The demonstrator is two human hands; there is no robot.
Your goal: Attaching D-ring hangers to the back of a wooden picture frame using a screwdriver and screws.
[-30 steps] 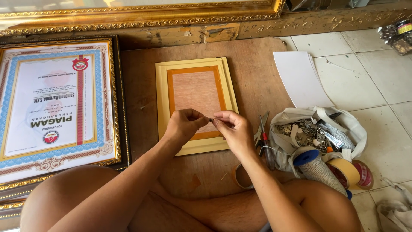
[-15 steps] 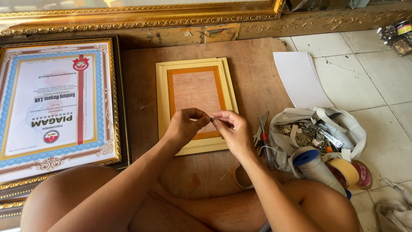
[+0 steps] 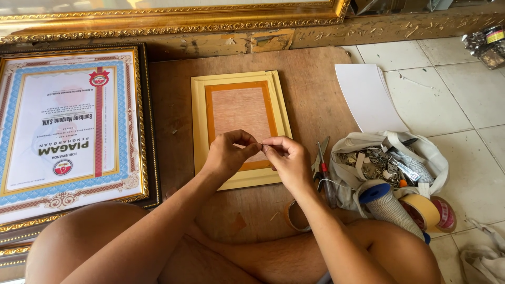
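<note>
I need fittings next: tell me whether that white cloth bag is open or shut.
Open: the white cloth bag gapes upward, small metal fittings showing inside.

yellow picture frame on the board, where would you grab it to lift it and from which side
Grip the yellow picture frame by its long left rail, coming in from the left. It lies flat, back side up, on the wooden board, and that edge is bare. The left hand and right hand hover over its lower right part, pinching something too small to tell, and tools crowd the right side.
</note>
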